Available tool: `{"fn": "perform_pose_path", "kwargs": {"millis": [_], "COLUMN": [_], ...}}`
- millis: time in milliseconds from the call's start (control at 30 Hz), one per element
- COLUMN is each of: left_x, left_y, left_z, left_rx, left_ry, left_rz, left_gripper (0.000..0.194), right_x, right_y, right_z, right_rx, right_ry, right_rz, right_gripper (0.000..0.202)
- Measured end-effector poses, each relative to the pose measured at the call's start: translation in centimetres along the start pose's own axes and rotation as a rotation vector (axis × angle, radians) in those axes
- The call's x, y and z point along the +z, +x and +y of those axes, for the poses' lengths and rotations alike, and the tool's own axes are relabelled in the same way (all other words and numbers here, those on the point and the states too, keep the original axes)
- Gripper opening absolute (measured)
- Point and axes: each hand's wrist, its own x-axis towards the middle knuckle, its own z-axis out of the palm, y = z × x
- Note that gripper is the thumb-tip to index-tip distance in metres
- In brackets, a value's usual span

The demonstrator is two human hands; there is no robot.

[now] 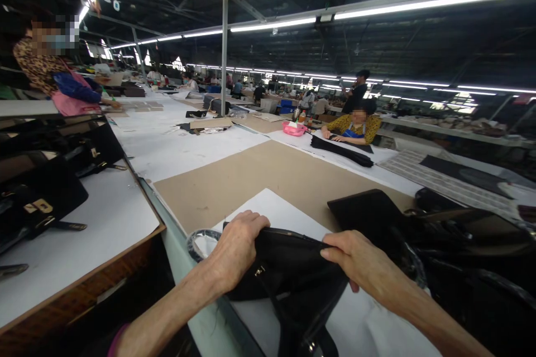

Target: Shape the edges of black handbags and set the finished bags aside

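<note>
A black handbag [293, 268] with small gold-coloured metal fittings is held between my two hands over white paper on the table. My left hand [240, 242] grips the left part of its upper edge, fingers wrapped over it. At the right end of that edge, my right hand [355, 256] pinches the black material between thumb and fingers. A strap or handle hangs from the bag toward me. Just left of my left hand lies a ring-shaped handle wrapped in clear plastic [200, 242]. More black bags [473, 245] lie to the right, near my right forearm.
Several black bags with gold clasps [42, 206] stand on a lower table at the left. Brown board [251, 173] covers the table ahead. A co-worker in yellow [335, 125] sits across, beside black strips [341, 152] and a pink basket [294, 129]. Another person [67, 83] works at far left.
</note>
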Motion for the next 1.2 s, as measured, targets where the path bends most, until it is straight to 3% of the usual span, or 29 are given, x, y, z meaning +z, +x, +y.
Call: {"fn": "perform_pose_path", "kwargs": {"millis": [167,267,433,700,867,967,1067,1200], "left_x": [0.1,0.0,-0.1,0.0,-0.1,0.3,0.7,1.0], "left_y": [-0.3,-0.5,-0.2,0.3,0.6,0.9,1.4,2.2], "left_z": [-0.6,-0.6,-0.3,0.3,1.8,2.7,3.1,2.6], "left_rx": [0.062,0.084,0.038,-0.062,-0.118,-0.011,0.135,0.257], "left_ry": [-0.133,-0.184,-0.165,-0.17,0.067,0.203,0.173,0.181], "left_rz": [0.058,0.046,0.04,0.044,0.013,-0.032,-0.104,-0.174], "left_gripper": [0.044,0.036,0.012,0.012,0.016,0.023,0.031,0.016], "right_x": [-0.2,-0.1,0.4,0.0,-0.6,-1.0,-1.1,-1.0], "right_y": [0.3,0.5,0.5,0.1,-0.4,-0.7,-0.7,-0.7], "right_z": [-0.4,0.0,0.8,-0.1,-0.9,-1.6,-1.9,-1.6], "right_rx": [0.037,0.022,0.02,0.017,0.008,0.014,-0.006,-0.022], "right_ry": [0.068,0.08,0.072,0.089,0.045,0.011,-0.004,0.007], "right_rz": [-0.009,-0.007,0.002,-0.003,0.015,0.02,0.033,0.033], "right_gripper": [0.021,0.022,0.021,0.022,0.025,0.025,0.026,0.025]}}
